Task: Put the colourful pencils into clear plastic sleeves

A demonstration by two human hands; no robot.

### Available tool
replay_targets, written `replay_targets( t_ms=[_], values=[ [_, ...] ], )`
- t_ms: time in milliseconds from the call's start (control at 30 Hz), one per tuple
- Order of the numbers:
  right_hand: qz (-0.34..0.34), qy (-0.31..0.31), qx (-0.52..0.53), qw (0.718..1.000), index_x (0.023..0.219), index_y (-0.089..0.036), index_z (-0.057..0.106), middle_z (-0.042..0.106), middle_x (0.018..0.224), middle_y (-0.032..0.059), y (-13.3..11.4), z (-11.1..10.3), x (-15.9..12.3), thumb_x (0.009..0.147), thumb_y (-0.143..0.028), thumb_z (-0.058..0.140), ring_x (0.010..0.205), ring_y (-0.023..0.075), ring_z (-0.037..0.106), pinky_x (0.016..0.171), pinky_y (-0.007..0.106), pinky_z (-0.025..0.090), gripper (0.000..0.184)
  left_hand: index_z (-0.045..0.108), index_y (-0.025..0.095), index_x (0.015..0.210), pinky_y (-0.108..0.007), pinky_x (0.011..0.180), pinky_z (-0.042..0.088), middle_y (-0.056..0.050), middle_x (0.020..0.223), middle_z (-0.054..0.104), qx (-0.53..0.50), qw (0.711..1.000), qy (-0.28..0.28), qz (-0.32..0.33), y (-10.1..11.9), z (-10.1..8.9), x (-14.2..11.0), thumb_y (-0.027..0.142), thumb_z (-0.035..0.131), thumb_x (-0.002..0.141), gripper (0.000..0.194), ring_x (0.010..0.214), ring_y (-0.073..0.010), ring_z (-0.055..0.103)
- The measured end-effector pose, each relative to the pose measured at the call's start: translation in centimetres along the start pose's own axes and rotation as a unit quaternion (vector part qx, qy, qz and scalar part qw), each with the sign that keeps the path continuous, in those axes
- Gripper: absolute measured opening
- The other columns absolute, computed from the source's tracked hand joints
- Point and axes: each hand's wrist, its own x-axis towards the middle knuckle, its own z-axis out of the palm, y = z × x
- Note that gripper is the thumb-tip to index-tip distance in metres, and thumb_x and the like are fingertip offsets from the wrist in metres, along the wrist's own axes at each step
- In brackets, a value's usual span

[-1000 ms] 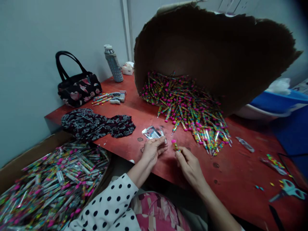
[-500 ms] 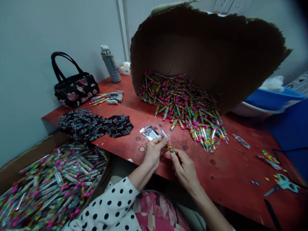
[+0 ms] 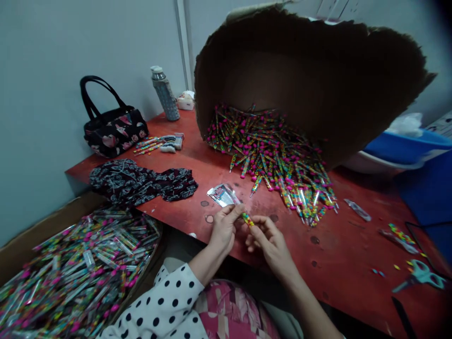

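Between my two hands is a slim pencil-like stick (image 3: 247, 219) with bright yellow, green and red pieces, partly in a clear plastic sleeve. My left hand (image 3: 223, 227) pinches its upper part between thumb and fingers. At the lower end, the thumb and fingers of my right hand (image 3: 271, 241) close on the stick's tip. A flat silvery packet (image 3: 219, 195) lies on the red table just beyond my left hand. Past my hands, a large heap of similar sticks with pink ends (image 3: 271, 155) spills from a cardboard box (image 3: 300, 70) lying on its side.
At lower left stands a box of sleeved sticks (image 3: 95, 263). A dark patterned cloth (image 3: 141, 181), a handbag (image 3: 115, 132) and a bottle (image 3: 165, 96) occupy the table's left. On the right are scissors (image 3: 420, 277), loose beads, a clear wrapper (image 3: 357, 210) and a blue basin (image 3: 406, 146).
My right hand's fingers have shifted and spread slightly at the stick's lower end. My left hand keeps its pinch. The whole view has shifted a little.
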Motion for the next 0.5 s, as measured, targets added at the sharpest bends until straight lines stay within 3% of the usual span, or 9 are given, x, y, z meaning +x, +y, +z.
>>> replay_targets(
  t_ms=[100, 167, 300, 500],
  values=[
    [0.021, 0.010, 0.022, 0.999, 0.095, -0.020, 0.049, 0.056, 0.060, -0.0050, 0.6, -0.2, -0.6, 0.080, -0.039, 0.057, 0.038, 0.0060, 0.048, 0.032, 0.015, 0.038, 0.025, 0.058, 0.012, 0.070, -0.018, 0.058, 0.045, 0.002, 0.065, 0.059, -0.034, 0.999, 0.015, 0.006, 0.0, -0.2, -0.2, 0.024, 0.073, 0.062, 0.021, 0.057, -0.0062, 0.055],
    [0.007, 0.036, 0.022, 0.999, 0.091, -0.019, 0.050, 0.056, 0.056, -0.0056, 0.7, -0.1, -0.6, 0.080, -0.038, 0.058, 0.034, 0.0049, 0.045, 0.030, 0.014, 0.034, 0.024, 0.055, 0.012, 0.068, -0.019, 0.049, 0.044, 0.003, 0.057, 0.056, -0.017, 0.999, -0.021, -0.017, -0.6, -0.1, -0.7, 0.026, 0.071, 0.065, 0.021, 0.047, -0.0070, 0.054],
    [-0.018, 0.036, 0.025, 0.999, 0.086, -0.019, 0.050, 0.057, 0.052, -0.0057, 0.2, 0.4, 0.3, 0.079, -0.038, 0.059, 0.033, 0.0054, 0.046, 0.031, 0.014, 0.035, 0.023, 0.050, 0.014, 0.068, -0.021, 0.032, 0.036, 0.003, 0.046, 0.052, 0.016, 0.996, -0.083, -0.040, -1.6, 0.0, -1.6, 0.034, 0.064, 0.071, 0.025, 0.031, -0.0107, 0.048],
    [-0.002, -0.004, 0.032, 0.999, 0.085, -0.019, 0.048, 0.057, 0.053, -0.0053, 0.2, 1.3, 0.7, 0.077, -0.038, 0.061, 0.038, 0.0077, 0.051, 0.036, 0.017, 0.041, 0.025, 0.052, 0.013, 0.071, -0.023, 0.034, 0.039, 0.003, 0.049, 0.055, 0.024, 0.997, -0.070, -0.032, -0.8, -0.3, -1.6, 0.034, 0.068, 0.067, 0.026, 0.032, -0.0097, 0.048]
  ],
)
